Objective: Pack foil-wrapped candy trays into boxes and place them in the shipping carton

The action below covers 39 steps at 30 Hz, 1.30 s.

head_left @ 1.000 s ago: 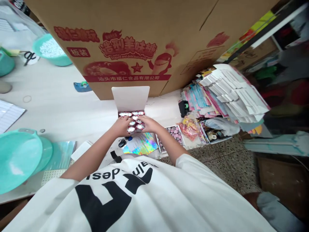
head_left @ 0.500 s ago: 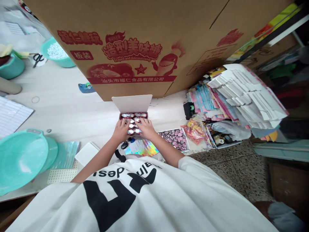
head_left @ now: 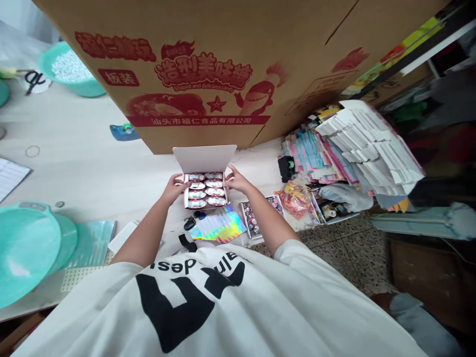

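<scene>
In front of me on the table stands an open small carton [head_left: 186, 202], its white lid flap [head_left: 204, 157] raised at the back. Two columns of shiny wrapped packs [head_left: 197, 194] with red edges fill it. My left hand [head_left: 174, 189] pinches the carton's left wall, thumb over the rim. At the right wall, my right hand [head_left: 236, 180] grips the side, its index finger raised beside the lid. Just nearer to me lies an iridescent sheet [head_left: 219, 225], next to a black oval object [head_left: 189, 223].
A big brown cardboard box [head_left: 208, 29] walls off the back. Teal basins [head_left: 28, 248] stand left, with a blue tape dispenser [head_left: 124, 132] farther back. Right are a tray of pinkish round pieces [head_left: 253, 220], a candy-coloured plastic bag [head_left: 295, 198] and stacked flat cartons [head_left: 364, 144].
Both hands have moved off the packs, outward to the carton's side walls. The packs are now uncovered. The view has shifted slightly.
</scene>
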### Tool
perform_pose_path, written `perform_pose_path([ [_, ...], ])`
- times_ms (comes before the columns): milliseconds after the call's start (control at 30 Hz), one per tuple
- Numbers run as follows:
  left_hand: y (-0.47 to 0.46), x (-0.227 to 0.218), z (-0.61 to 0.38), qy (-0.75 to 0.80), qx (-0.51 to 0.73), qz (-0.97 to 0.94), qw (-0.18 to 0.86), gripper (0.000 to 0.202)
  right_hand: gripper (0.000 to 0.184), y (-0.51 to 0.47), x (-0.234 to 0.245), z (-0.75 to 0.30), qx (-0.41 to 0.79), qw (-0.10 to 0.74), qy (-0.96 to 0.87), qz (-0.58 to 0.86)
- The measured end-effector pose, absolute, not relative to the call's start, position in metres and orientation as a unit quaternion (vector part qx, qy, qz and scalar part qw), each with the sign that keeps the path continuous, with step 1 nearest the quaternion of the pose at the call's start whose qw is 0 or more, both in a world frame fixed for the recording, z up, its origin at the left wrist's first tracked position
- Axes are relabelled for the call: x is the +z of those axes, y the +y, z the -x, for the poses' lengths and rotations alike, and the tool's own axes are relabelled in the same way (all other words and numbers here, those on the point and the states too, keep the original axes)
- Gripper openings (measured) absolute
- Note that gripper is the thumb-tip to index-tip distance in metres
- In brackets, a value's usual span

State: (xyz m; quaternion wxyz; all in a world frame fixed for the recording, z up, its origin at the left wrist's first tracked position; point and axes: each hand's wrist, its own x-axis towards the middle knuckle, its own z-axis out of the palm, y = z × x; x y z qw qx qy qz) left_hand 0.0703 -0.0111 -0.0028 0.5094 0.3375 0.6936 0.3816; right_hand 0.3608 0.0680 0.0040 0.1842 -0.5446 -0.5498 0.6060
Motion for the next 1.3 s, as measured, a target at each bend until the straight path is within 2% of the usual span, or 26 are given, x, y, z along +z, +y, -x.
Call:
perform_pose_path([
  [67,-0.006,-0.002,-0.072,0.688,0.383,-0.404,0.465,0.072,0.084,0.077,0.006,-0.357,0.56,0.148,-0.607,0.544],
  [133,-0.001,0.0,-0.072,0.667,0.376,-0.465,0.444,0.066,0.073,0.083,0.009,-0.353,0.515,0.136,-0.65,0.542],
  [267,0.004,0.0,-0.07,0.653,0.366,-0.499,0.437,0.051,0.07,0.079,0.014,-0.35,0.537,0.143,-0.627,0.546],
  [433,-0.012,0.005,-0.071,0.719,0.328,-0.474,0.389,0.056,0.062,0.037,0.013,-0.356,0.603,0.214,-0.5,0.583],
  [500,-0.023,0.012,-0.077,0.744,0.299,-0.517,0.299,0.041,0.054,0.016,0.01,-0.358,0.575,0.241,-0.511,0.592],
  [567,-0.031,0.021,-0.09,0.71,0.261,-0.616,0.22,0.025,0.044,-0.002,0.005,-0.357,0.536,0.268,-0.53,0.6],
  [700,-0.019,0.042,-0.148,0.555,0.189,-0.776,0.232,0.028,0.033,-0.019,-0.006,-0.344,0.498,0.323,-0.505,0.627],
  [833,0.01,0.05,-0.206,0.644,0.135,-0.689,0.305,0.032,0.03,-0.019,-0.016,-0.334,0.485,0.373,-0.477,0.631],
  [933,0.023,0.044,-0.218,0.707,0.093,-0.626,0.315,0.028,0.032,-0.018,-0.021,-0.333,0.479,0.405,-0.465,0.624],
  [1133,0.021,0.03,-0.205,0.706,0.135,-0.626,0.302,0.026,0.058,-0.015,-0.031,-0.33,0.499,0.377,-0.44,0.645],
  [1300,0.016,0.023,-0.207,0.703,0.185,-0.624,0.287,0.026,0.048,-0.03,-0.036,-0.322,0.451,0.401,-0.489,0.63],
])
